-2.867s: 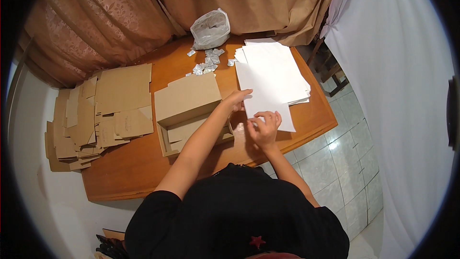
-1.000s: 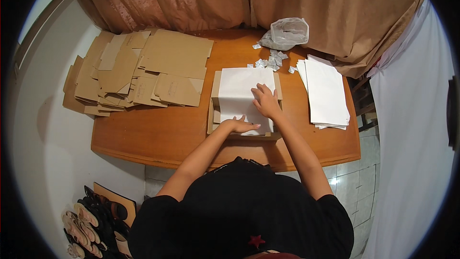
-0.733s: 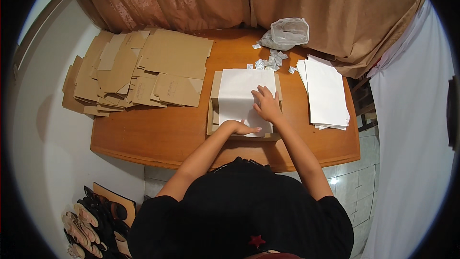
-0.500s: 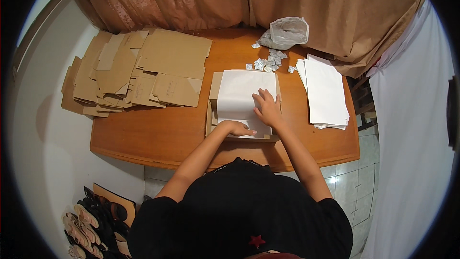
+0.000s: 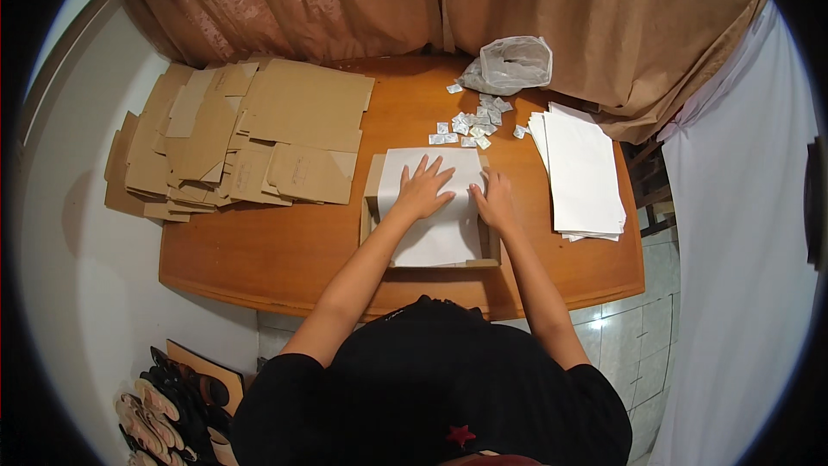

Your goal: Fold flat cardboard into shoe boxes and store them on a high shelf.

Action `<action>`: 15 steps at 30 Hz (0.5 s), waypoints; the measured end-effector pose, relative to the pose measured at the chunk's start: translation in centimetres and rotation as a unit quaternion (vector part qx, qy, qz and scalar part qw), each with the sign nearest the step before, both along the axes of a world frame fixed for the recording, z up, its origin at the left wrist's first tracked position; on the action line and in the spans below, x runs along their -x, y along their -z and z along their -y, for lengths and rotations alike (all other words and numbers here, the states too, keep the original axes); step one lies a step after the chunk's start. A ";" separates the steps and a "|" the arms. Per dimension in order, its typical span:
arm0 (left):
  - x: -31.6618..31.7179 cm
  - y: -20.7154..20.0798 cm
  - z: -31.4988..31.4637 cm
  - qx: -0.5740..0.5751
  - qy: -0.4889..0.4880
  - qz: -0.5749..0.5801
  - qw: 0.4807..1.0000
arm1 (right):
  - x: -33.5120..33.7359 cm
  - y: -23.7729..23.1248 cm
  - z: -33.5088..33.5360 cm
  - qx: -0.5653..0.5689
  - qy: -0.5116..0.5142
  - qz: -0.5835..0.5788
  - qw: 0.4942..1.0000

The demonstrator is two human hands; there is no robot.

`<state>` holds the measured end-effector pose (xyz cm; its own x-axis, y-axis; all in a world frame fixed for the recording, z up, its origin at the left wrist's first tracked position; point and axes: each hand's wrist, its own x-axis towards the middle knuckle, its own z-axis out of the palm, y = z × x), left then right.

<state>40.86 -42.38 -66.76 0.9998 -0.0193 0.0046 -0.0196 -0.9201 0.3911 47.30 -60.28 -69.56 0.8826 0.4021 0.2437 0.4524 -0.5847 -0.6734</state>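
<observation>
A shallow cardboard box [image 5: 373, 185] lies in front of me with its lid side spread toward the far edge. A white sheet of paper [image 5: 435, 243] lines it, running from the near wall up over the far part. My left hand [image 5: 421, 192] presses flat on the paper's upper middle, fingers spread, holding nothing. My right hand [image 5: 495, 201] rests at the right edge of the paper and box, thumb apart from the fingers, with no grip on anything visible. The box floor is hidden under the paper.
Flattened cardboard boxes [image 5: 302, 112] are piled on the left of the wooden table [image 5: 259, 250]. Small pale sachets [image 5: 466, 125] lie scattered beyond the box, before an open plastic bag [image 5: 517, 65]. A stack of white paper [image 5: 585, 173] sits at the right.
My left hand has moved from the near wall up onto the paper and spread out. My right hand has shifted slightly nearer. The paper now lies flatter, its near end down in the box.
</observation>
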 end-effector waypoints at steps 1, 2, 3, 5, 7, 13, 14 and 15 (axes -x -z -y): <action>0.0 0.5 0.1 0.000 0.002 0.000 1.000 | -0.1 -0.1 0.0 0.028 0.022 0.001 0.999; 0.2 1.1 0.2 -0.001 -0.002 -0.021 1.000 | -0.5 -0.2 -0.1 0.055 0.043 0.002 0.998; 0.2 1.6 0.2 -0.002 -0.007 -0.042 0.999 | -1.1 -0.2 -0.2 0.055 0.042 0.002 0.998; 0.2 2.0 0.3 -0.003 -0.003 -0.043 0.999 | -2.8 0.0 -0.2 0.063 0.056 0.015 0.996; 0.2 2.1 0.4 -0.003 -0.001 -0.043 0.999 | -4.9 0.2 -0.7 0.070 0.056 0.013 0.996; 0.3 1.9 0.4 -0.029 0.002 -0.068 0.997 | -11.0 2.2 -3.9 0.122 0.013 0.005 0.992; 0.4 1.9 0.4 -0.030 -0.001 -0.067 0.997 | -11.7 2.7 -4.4 0.137 -0.001 0.022 0.990; 0.4 1.8 0.5 -0.031 0.001 -0.064 0.997 | -12.3 3.2 -4.9 0.136 -0.003 0.024 0.990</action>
<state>40.42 -42.84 -68.58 0.9921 -0.0174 -0.1239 0.0251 -0.9425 0.3334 59.63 -55.38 -72.80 0.8702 0.4634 0.1672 0.4836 -0.7387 -0.4695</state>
